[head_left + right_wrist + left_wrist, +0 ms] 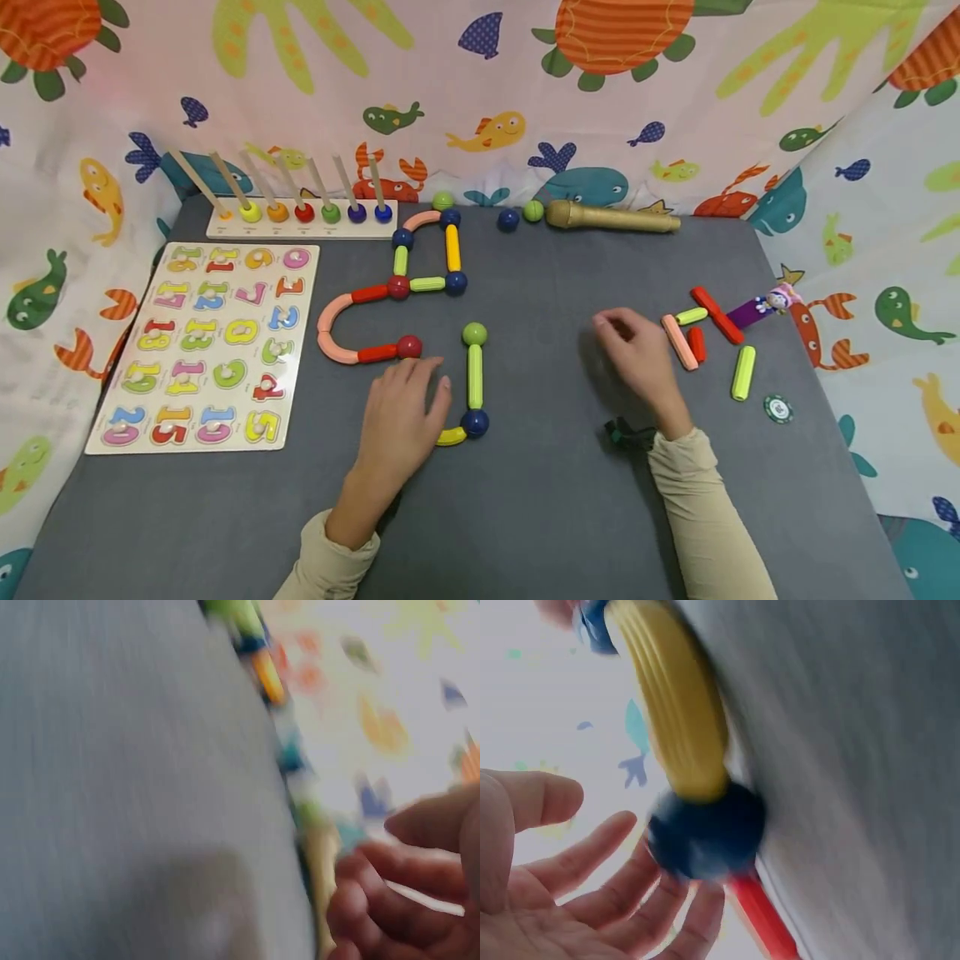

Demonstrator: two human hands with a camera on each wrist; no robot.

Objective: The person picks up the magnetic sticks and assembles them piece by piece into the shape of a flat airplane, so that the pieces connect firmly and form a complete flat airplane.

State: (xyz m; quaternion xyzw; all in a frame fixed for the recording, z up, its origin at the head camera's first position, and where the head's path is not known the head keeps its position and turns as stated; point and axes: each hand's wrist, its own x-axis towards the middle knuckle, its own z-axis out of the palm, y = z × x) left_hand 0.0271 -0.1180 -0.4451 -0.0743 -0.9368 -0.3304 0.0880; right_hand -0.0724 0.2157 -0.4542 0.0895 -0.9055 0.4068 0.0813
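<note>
My left hand (401, 408) lies over part of a magnetic stick-and-ball build, fingers extended and thumb apart. Its fingertips are by a red ball (409, 347) at the end of a red stick (377, 354). In the left wrist view those fingers are beside a blue ball (705, 832), which joins a yellow curved stick (671, 697) to a red stick (765, 919); contact is unclear. That blue ball is hidden from the head view. My right hand (637, 358) hovers over the table with loosely curled fingers, holding nothing visible, left of a pink stick (678, 342).
A number puzzle board (198, 346) lies on the left, with a peg counting board (300, 229) behind it. Loose balls and a gold toy microphone (611, 217) line the back. Several sticks, a purple figure-topped item (750, 312) and a chip (778, 408) lie right.
</note>
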